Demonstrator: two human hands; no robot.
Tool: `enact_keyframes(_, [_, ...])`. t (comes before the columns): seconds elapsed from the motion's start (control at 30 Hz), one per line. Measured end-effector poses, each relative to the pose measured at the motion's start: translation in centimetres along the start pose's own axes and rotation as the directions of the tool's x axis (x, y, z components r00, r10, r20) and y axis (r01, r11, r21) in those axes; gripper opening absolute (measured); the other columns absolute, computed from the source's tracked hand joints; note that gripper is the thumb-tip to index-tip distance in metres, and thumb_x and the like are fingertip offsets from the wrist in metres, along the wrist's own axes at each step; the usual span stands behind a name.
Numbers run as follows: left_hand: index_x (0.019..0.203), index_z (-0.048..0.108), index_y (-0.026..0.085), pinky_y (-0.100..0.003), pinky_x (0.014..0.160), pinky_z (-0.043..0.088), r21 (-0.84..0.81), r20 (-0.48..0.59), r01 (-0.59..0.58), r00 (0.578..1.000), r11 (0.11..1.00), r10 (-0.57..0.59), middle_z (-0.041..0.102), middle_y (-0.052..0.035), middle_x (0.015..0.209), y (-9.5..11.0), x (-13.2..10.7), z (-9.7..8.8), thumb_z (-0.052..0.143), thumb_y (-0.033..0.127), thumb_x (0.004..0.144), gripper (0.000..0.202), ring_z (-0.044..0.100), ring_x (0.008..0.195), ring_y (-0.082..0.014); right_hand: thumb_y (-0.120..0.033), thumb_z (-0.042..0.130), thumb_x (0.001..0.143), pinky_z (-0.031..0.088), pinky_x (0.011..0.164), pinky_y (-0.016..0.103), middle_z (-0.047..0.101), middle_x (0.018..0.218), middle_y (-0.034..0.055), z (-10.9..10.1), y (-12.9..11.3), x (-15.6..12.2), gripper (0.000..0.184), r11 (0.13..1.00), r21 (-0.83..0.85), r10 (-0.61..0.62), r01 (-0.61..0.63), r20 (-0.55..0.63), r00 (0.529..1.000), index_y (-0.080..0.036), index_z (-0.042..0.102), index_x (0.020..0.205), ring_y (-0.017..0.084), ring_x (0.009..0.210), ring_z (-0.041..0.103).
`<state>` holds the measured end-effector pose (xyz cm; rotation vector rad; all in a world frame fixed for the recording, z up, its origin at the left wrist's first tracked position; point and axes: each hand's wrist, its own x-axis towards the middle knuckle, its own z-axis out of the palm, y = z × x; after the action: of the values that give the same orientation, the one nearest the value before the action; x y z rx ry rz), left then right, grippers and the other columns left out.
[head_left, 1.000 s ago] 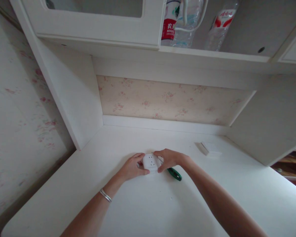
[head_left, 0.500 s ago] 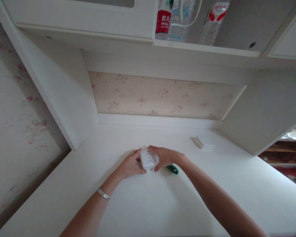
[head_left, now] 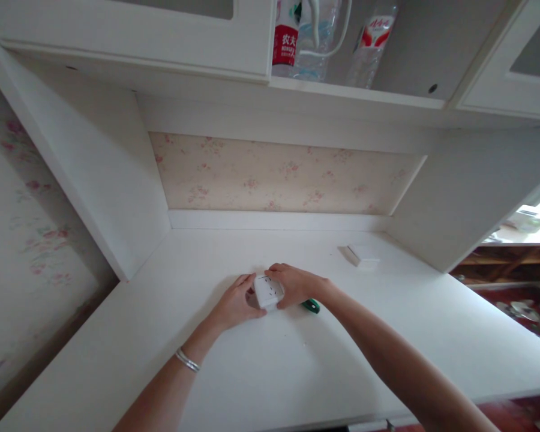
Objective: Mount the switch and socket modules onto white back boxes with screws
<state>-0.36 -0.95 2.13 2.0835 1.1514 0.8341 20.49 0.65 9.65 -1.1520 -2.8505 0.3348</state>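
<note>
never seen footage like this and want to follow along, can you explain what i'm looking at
There is no machine here: these are a person's bare hands. Every picture comes from one camera worn on that person's head, looking forward and down.

The left hand and right hand hold a white socket between them, at opposite sides, over a white desktop.

A green handle, partly hidden, lies beside the right hand. Farther back on the right is a white block. Plastic bottles stand in the cabinet above.
</note>
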Motion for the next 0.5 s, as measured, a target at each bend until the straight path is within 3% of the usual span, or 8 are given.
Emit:
enact_keyframes(0.13, [0.138, 0.033, 0.024, -0.030, 0.081, 0.053, -0.056, -0.004, -0.045, 0.999, 0.997, 0.044, 0.042, -0.0071, 0.131, 1.6, -0.2, 1.2, 0.078, 0.037, 0.060, 0.091, 0.057, 0.091, -0.0183, -0.036, 0.075, 0.054, 0.041, 0.091, 0.036, 0.050, 0.122, 0.0146, -1.6, -0.3, -2.7, 0.080, 1.000, -0.008, 0.007, -0.007, -0.055, 0.998, -0.014, 0.046, 0.126, 0.029, 0.109, 0.050])
enact_keyframes(0.27, [0.140, 0.031, 0.024, -0.033, 0.085, 0.052, -0.094, 0.032, -0.088, 0.995, 0.992, 0.091, 0.041, -0.0075, 0.133, 3.7, 0.3, 3.5, 0.077, 0.041, 0.061, 0.093, 0.056, 0.097, -0.0205, -0.037, 0.073, 0.056, 0.039, 0.092, 0.036, 0.050, 0.124, 0.0130, -2.6, 0.4, -6.3, 0.078, 0.996, 0.014, 0.090, -0.090, -0.027, 0.996, -0.017, 0.047, 0.126, 0.029, 0.110, 0.049])
enact_keyframes(0.43, [0.142, 0.029, 0.023, -0.037, 0.095, 0.045, -0.081, 0.117, -0.173, 0.976, 0.982, 0.182, 0.041, -0.0089, 0.138, 7.3, 3.4, 6.6, 0.075, 0.053, 0.059, 0.100, 0.054, 0.107, -0.0260, -0.039, 0.074, 0.055, 0.037, 0.097, 0.036, 0.048, 0.128, 0.0120, -3.2, 3.6, -11.4, 0.084, 0.973, 0.038, 0.229, -0.228, -0.024, 0.973, -0.019, 0.045, 0.131, 0.029, 0.114, 0.047])
enact_keyframes(0.5, [0.139, 0.034, 0.023, -0.035, 0.094, 0.045, -0.107, 0.177, -0.222, 0.955, 0.969, 0.238, 0.043, -0.0085, 0.136, 8.6, 5.2, 7.9, 0.072, 0.057, 0.062, 0.092, 0.055, 0.106, -0.0249, -0.041, 0.074, 0.055, 0.035, 0.100, 0.037, 0.046, 0.130, 0.0125, -3.0, 5.5, -13.4, 0.087, 0.951, 0.046, 0.306, -0.304, -0.024, 0.952, -0.018, 0.043, 0.133, 0.030, 0.118, 0.044])
